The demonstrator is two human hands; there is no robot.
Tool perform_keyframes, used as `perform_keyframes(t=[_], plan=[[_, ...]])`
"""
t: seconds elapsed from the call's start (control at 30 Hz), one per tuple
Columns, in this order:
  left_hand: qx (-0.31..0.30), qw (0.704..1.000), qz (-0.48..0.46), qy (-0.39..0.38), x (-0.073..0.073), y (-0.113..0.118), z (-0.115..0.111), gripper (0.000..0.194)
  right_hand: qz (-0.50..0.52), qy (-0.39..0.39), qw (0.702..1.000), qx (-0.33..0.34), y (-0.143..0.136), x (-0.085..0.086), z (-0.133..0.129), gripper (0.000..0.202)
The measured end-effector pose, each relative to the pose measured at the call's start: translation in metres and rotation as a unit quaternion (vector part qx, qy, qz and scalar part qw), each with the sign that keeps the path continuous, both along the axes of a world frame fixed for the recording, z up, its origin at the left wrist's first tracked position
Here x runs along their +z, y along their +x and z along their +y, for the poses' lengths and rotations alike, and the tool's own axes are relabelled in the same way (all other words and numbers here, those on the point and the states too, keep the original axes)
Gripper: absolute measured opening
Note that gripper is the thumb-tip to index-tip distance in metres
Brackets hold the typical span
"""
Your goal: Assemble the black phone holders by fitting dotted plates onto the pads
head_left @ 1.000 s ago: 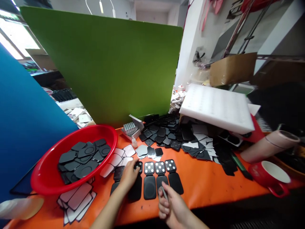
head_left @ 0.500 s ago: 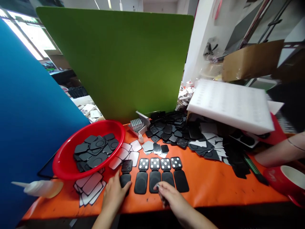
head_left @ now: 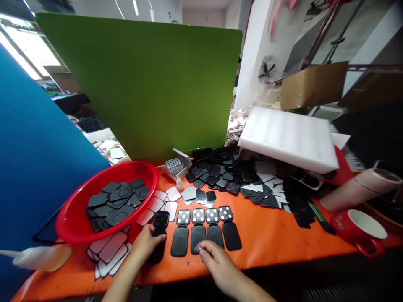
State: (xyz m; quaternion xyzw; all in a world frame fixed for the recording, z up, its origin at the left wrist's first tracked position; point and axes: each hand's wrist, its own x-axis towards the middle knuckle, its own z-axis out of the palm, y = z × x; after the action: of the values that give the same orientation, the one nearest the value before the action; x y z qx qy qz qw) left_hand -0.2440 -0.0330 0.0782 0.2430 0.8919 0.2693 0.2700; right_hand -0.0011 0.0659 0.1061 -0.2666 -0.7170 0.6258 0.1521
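My left hand [head_left: 145, 243] grips a hinged black piece [head_left: 161, 219] at the left end of a row, its upper square without white dots. Pinched fingers of my right hand [head_left: 211, 255] hold something small and shiny, too small to name, over the lower edge of a black pad [head_left: 197, 237]. Four hinged black pieces lie side by side; each upper square [head_left: 183, 217] carries several white dots, and each lower part [head_left: 179, 242] is a plain black pad. Behind them are a small black square [head_left: 210, 196] and silvery discs [head_left: 189, 193].
A red basin [head_left: 64, 226] of black pads stands left, near pink-and-white cards [head_left: 113, 246] and a glue bottle [head_left: 42, 257]. Black parts [head_left: 217, 171] are heaped behind. On the right are white foam [head_left: 288, 136], a tumbler [head_left: 352, 191] and a red mug [head_left: 346, 230].
The view has shifted, moving the scene left in the picture. My left hand now has the leftmost piece tilted or pulled slightly nearer; my right hand remains pinched over the row.
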Motion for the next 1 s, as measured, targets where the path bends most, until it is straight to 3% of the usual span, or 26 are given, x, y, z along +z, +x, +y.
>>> perform_keyframes(t=[0.13,0.23,0.3,0.4,0.6,0.77,0.87,1.0], plan=[[-0.005,0.989,-0.114,0.094,0.024,0.030,-0.002,0.043,-0.005,0.032,0.999,-0.001,-0.001,0.006,0.003,0.026],[0.020,0.940,-0.290,0.181,0.040,0.060,-0.003,0.039,-0.040,0.089,0.995,-0.003,-0.006,0.017,0.007,0.024],[-0.002,0.918,-0.338,0.207,0.044,0.077,-0.003,0.036,-0.058,0.135,0.989,0.000,-0.013,0.025,0.009,0.022],[-0.056,0.923,-0.323,0.202,0.039,0.096,-0.002,0.044,-0.071,0.211,0.975,0.014,-0.024,0.034,0.012,0.020],[-0.124,0.960,-0.181,0.173,0.030,0.118,0.000,0.061,-0.123,0.349,0.929,0.001,-0.029,0.037,0.011,0.023],[-0.136,0.959,-0.162,0.185,0.031,0.126,0.000,0.055,-0.104,0.335,0.935,0.053,-0.022,0.042,0.015,0.021],[-0.129,0.957,-0.162,0.202,0.032,0.128,0.003,0.048,-0.098,0.338,0.935,0.046,-0.025,0.042,0.016,0.022],[-0.077,0.951,-0.205,0.216,0.043,0.132,0.010,0.046,-0.076,0.352,0.932,0.047,-0.033,0.041,0.015,0.018]])
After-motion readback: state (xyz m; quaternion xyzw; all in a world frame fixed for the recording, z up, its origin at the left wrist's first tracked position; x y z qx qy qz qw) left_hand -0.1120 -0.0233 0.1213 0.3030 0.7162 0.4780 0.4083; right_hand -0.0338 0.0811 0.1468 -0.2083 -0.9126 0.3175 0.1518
